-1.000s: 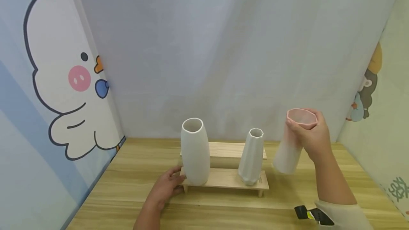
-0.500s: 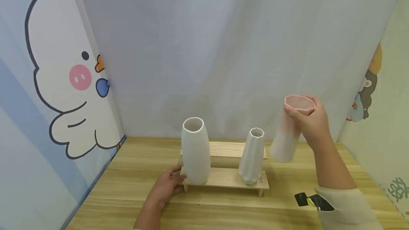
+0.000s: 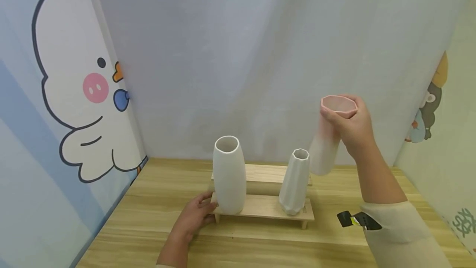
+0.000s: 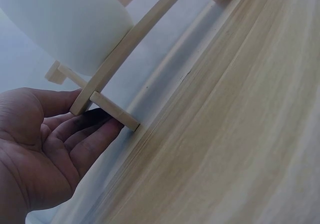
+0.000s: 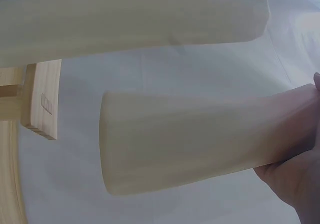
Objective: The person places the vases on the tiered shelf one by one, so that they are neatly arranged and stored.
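Observation:
My right hand (image 3: 357, 129) grips a pink-and-white vase (image 3: 325, 148) near its faceted pink rim and holds it tilted in the air, behind and right of the stand. In the right wrist view the vase's pale base (image 5: 130, 144) hangs free. My left hand (image 3: 193, 218) pinches the left end of a two-tier wooden stand (image 3: 260, 206); in the left wrist view the thumb lies at the plank's end and the fingers are at the leg (image 4: 115, 111). A tall smooth white vase (image 3: 229, 177) and a smaller ribbed white vase (image 3: 294, 185) stand on the front tier.
The stand's rear tier (image 3: 264, 173) shows behind the two white vases. Under everything is a wood-grain table (image 3: 282, 247). A grey curtain (image 3: 238, 65) hangs behind it, with printed cartoon panels on both sides. A black strap (image 3: 358, 220) sits at the right sleeve.
My right hand has raised the pink-and-white vase and carried it left, closer to the ribbed vase. My left hand has stayed at the stand's end.

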Available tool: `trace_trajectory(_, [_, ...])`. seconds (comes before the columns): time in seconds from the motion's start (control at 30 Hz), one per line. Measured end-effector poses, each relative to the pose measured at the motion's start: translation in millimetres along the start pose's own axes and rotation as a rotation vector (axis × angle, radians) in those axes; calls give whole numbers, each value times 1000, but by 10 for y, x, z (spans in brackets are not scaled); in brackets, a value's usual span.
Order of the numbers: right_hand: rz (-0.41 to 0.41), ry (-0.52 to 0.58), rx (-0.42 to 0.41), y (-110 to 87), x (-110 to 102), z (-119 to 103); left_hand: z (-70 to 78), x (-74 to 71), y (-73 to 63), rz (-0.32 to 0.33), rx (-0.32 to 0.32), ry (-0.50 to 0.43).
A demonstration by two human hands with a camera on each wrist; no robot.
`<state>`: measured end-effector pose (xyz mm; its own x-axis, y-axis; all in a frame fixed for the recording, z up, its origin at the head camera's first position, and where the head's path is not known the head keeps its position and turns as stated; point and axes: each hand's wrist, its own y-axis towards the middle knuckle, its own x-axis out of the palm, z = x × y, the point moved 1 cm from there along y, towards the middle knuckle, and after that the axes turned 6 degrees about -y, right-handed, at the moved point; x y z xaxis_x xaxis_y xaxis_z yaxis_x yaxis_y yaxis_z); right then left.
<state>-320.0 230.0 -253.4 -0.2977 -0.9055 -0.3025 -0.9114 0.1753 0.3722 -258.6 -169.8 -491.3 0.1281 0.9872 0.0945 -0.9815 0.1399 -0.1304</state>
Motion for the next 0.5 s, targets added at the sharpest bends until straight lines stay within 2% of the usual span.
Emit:
trace_trajectory(0.27, [-31,98,-22,87,136,-89,18,19,-18,19,-9,4])
trace_trajectory(0.5, [-57,138,-50,113,273,-181,10,21,-5,14,-6,-5])
